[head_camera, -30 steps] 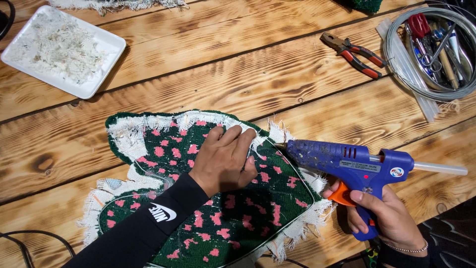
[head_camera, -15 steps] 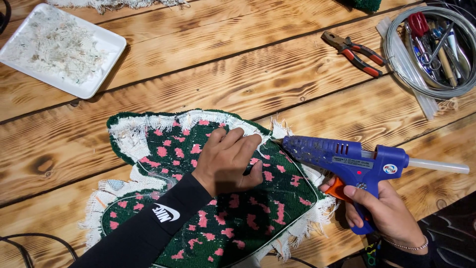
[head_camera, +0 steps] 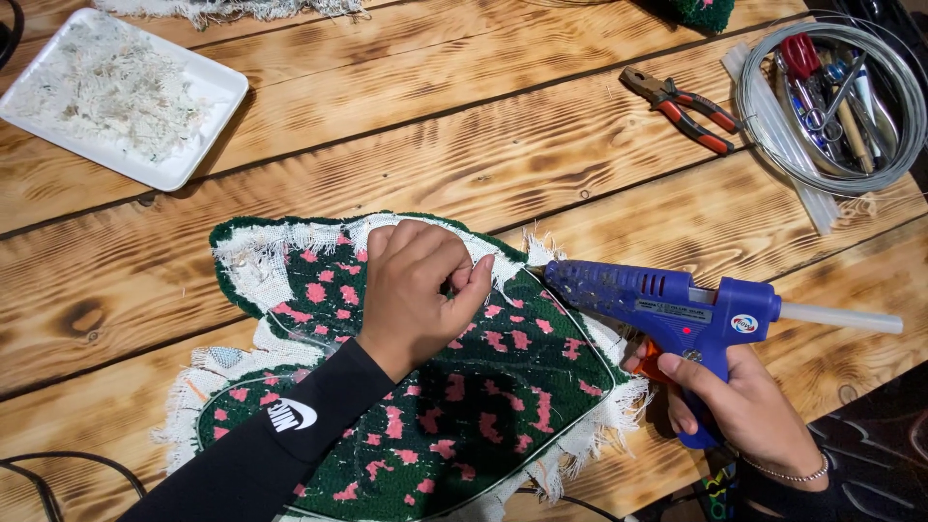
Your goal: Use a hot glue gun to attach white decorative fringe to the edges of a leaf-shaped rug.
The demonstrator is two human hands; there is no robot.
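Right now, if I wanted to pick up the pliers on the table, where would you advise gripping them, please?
Probably by the two red handles of the pliers, pinched together from above. They lie flat on the bare wooden table, handles pointing towards the wire coil, the metal jaws pointing away.

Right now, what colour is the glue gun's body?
Blue, with an orange trigger; the glue gun shows clearly in the head view, held in the right hand.
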